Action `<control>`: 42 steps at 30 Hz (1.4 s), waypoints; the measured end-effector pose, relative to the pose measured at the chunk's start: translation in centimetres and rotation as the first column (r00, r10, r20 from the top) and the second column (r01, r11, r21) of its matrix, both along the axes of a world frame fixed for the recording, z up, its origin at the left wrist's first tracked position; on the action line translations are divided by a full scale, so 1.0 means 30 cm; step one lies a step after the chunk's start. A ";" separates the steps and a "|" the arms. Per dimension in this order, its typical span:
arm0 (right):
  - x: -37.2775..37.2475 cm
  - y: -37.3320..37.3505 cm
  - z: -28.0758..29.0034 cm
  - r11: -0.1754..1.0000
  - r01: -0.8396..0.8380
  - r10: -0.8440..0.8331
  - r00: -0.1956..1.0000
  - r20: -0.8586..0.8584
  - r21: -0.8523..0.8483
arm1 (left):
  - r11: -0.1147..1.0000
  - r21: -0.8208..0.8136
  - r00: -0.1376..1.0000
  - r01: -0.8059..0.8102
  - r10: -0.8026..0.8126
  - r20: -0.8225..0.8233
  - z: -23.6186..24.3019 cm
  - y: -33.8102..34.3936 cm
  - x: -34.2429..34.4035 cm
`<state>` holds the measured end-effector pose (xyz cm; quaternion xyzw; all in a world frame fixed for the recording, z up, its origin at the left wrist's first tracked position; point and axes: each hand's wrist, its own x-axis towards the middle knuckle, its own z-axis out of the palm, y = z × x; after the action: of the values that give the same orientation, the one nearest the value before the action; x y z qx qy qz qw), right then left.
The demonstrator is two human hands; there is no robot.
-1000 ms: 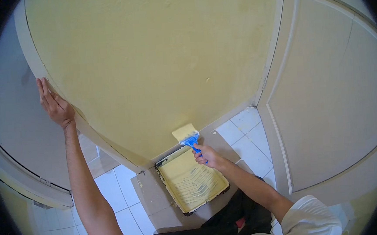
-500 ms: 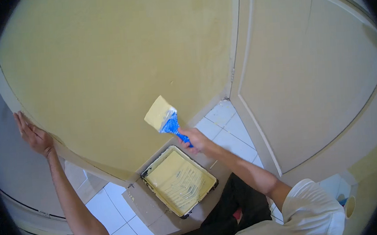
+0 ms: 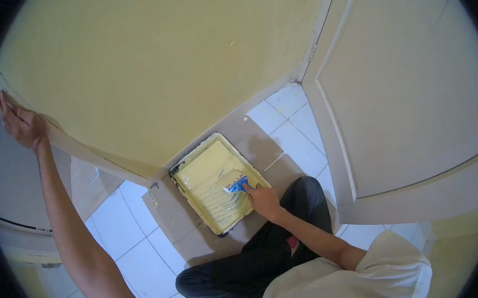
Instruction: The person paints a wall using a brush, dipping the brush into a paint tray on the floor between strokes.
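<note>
My right hand (image 3: 263, 201) is closed round the blue handle of a wide paintbrush (image 3: 236, 183). The bristles are coated in pale yellow paint and meet the ribbed part of the paint tray (image 3: 193, 206). Yellow paint fills the tray's far end and streaks its ribs; dark smears mark its rim. Out to the left, my left hand (image 3: 25, 126) lies against the pale trim (image 3: 92, 155) at the wall's edge, its fingers stretched out and nothing held. Beyond the tray rises the yellow wall (image 3: 150, 61).
Brown cardboard (image 3: 168, 206) lies under the tray over white floor tiles (image 3: 138, 258). To the right stands a beige panelled door (image 3: 407, 93) with a hinge by the corner. My crossed legs (image 3: 231, 279) in dark trousers are close to the tray's near side.
My right hand has lowered the paintbrush from in front of the wall down into the tray. The view has tilted downward; my left hand stays against the trim.
</note>
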<state>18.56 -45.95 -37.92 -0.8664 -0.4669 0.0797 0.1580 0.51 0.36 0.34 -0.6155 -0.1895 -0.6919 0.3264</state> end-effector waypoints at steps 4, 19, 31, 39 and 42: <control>-0.081 -0.007 -0.128 0.991 -0.046 0.063 0.990 0.129 -0.129 | 0.997 0.022 0.997 0.071 -0.071 0.015 0.010 -0.003 0.005; -0.105 0.118 0.098 0.978 -0.140 0.133 0.990 -0.052 -0.154 | 0.997 0.042 0.997 0.058 -0.061 0.050 -0.009 0.012 0.010; -0.222 0.080 -0.056 0.909 -0.278 0.315 0.946 0.076 -0.309 | 0.999 -0.004 0.997 0.053 -0.052 0.060 -0.005 -0.002 0.018; -0.158 0.013 0.017 0.974 -0.162 0.101 0.936 -0.338 -0.158 | 0.999 0.021 0.998 0.050 -0.051 0.043 0.000 -0.029 0.001; -0.112 -0.053 -0.092 0.987 -0.102 0.149 0.882 -0.447 0.127 | 0.999 0.015 0.998 0.039 -0.039 0.040 -0.002 -0.044 0.013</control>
<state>15.20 -47.55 -40.68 -0.7826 -0.4755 0.2668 0.3006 0.90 -0.96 0.28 -0.6029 -0.1791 -0.7116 0.3132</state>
